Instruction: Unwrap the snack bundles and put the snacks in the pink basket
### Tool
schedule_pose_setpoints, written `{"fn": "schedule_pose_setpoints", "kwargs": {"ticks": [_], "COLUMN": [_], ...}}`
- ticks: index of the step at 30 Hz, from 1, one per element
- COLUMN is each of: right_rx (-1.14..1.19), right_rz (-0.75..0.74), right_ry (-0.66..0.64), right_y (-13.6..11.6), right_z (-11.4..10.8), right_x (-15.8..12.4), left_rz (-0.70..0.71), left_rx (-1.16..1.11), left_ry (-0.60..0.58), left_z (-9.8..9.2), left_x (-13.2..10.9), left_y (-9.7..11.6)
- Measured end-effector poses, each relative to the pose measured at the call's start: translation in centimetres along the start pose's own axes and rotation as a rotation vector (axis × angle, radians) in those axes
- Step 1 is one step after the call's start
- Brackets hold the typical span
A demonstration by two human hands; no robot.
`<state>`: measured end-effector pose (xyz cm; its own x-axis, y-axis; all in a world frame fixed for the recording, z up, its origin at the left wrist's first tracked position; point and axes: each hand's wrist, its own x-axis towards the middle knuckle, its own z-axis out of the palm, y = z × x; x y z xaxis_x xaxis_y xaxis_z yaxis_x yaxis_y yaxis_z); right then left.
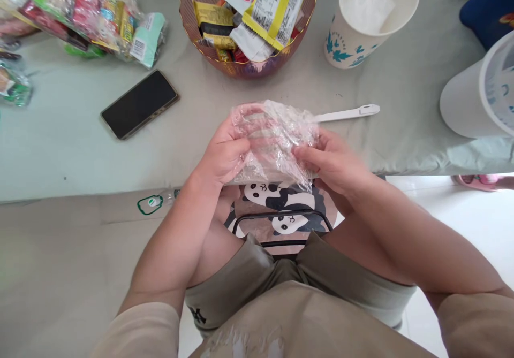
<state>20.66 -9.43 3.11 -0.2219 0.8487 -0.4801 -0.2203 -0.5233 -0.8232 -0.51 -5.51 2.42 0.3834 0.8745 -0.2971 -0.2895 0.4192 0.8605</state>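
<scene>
A crumpled, see-through piece of thin plastic [281, 144] is stretched between my two hands above the table's near edge. My left hand [235, 144] grips its left side, thumb in front; the fingers show through the plastic, and I cannot tell whether they are inside or behind it. On the other side, my right hand [329, 154] pinches the plastic between thumb and fingers. Just beyond my right hand lies a slim white plastic stick [349, 114], its left end hidden behind the plastic. Whether the plastic is a bag or a loose sheet is unclear.
Beyond my hands stands a pink glass bowl [249, 69] of wrapped snacks. A paper cup [349, 47] with tissue is right of it, a white bin [461, 101] farther right. A phone [140, 104] and snack packets [100, 15] lie left. Below is a panda-print stool [297, 203].
</scene>
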Motion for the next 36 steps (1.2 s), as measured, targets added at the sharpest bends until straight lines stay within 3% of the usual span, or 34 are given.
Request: {"fn": "schedule_pose_setpoints", "kwargs": {"ticks": [7, 11, 15, 17, 20, 23, 30, 33, 36], "right_rx": [-0.132, -0.040, -0.132, -0.159, -0.169, -0.150, 0.064, -0.030, -0.167], "right_rz": [-0.233, -0.167, -0.066, -0.113, -0.192, -0.233, -0.147, -0.071, -0.079], "right_ry": [0.316, 0.204, 0.122, 0.145, 0.187, 0.192, 0.105, 0.049, 0.112], "right_y": [-0.1, -0.2, -0.4, -0.5, -0.5, -0.3, -0.3, -0.4, -0.7], "right_z": [-0.1, -0.1, 0.3, 0.4, 0.4, 0.4, 0.1, 0.1, 0.4], "right_x": [0.5, 0.3, -0.1, -0.2, -0.1, 0.0, 0.3, 0.1, -0.5], "left_rz": [-0.076, -0.005, 0.092, 0.070, -0.115, -0.248, -0.184, -0.147, -0.154], "left_rx": [0.164, 0.135, 0.044, -0.051, -0.194, -0.153, 0.033, 0.042, 0.088], "left_ry": [0.147, 0.286, 0.394, 0.377, 0.240, 0.102, 0.050, 0.025, 0.023], "left_z": [0.3, 0.7, 1.0, 1.0, 0.9, 0.8, 0.4, 0.5, 0.5], "left_x": [0.3, 0.5, 0.7, 0.7, 0.7, 0.4, -0.1, -0.1, -0.1], "left_y": [0.6, 0.2, 0.2, 0.4, 0.7, 0.5, -0.6, -0.5, -0.2]}}
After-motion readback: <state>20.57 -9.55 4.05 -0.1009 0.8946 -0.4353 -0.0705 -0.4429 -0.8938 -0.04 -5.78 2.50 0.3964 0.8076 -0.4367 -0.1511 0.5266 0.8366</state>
